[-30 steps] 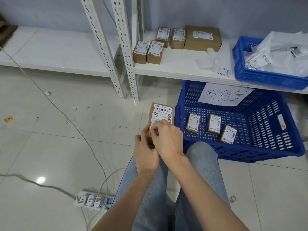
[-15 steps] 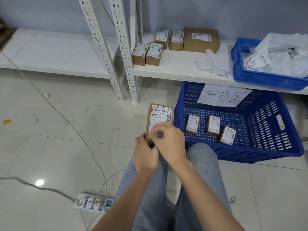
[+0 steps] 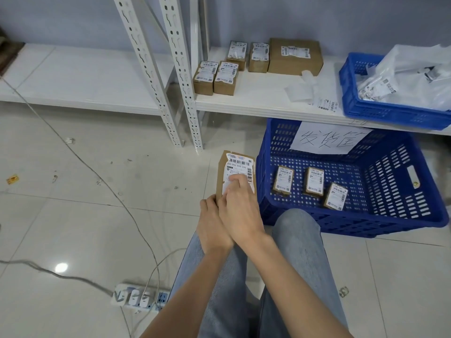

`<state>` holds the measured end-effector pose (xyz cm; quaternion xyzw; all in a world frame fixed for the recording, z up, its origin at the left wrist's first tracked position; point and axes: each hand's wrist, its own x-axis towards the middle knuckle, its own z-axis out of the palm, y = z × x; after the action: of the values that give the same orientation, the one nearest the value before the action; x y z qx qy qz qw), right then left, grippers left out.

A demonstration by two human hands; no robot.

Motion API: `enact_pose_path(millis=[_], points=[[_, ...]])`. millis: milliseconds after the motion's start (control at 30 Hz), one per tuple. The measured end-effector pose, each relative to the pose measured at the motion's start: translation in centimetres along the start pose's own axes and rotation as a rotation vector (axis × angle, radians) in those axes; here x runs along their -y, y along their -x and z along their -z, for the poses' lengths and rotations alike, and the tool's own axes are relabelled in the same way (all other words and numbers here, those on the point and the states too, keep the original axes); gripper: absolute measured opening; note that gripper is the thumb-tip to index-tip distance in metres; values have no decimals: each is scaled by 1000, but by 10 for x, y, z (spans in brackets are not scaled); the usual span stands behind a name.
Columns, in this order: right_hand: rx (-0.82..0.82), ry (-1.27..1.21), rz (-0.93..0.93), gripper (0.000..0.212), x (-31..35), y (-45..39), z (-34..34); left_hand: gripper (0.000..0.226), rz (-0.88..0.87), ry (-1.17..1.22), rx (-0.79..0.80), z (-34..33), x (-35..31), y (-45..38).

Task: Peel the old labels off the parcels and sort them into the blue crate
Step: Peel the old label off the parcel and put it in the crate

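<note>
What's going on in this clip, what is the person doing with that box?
A seated person holds a small cardboard parcel upright over their knees. The left hand grips its lower end while the right hand works its fingertips at the white label on the face, which is still mostly stuck on. Three labelled parcels already lie in the blue crate on the floor to the right. More boxes wait on the white shelf behind.
</note>
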<state>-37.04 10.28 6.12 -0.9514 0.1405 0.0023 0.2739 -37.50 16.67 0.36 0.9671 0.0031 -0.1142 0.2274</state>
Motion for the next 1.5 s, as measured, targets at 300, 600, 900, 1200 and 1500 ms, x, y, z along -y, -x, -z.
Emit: enact_pose_path(millis=[300, 600, 900, 1200, 1500], points=[[18, -405, -65, 13, -11, 8, 15, 30, 90, 343, -59, 12, -8, 10], [-54, -367, -48, 13, -8, 7, 9, 32, 99, 336, -53, 13, -10, 9], [-46, -303, -137, 12, -11, 4, 11, 32, 114, 353, -51, 12, -10, 8], [-83, -309, -95, 26, -7, 6, 16, 35, 84, 335, -52, 14, -10, 9], [-96, -325, -161, 7, -9, 1, 7, 51, 110, 413, -53, 17, -13, 11]])
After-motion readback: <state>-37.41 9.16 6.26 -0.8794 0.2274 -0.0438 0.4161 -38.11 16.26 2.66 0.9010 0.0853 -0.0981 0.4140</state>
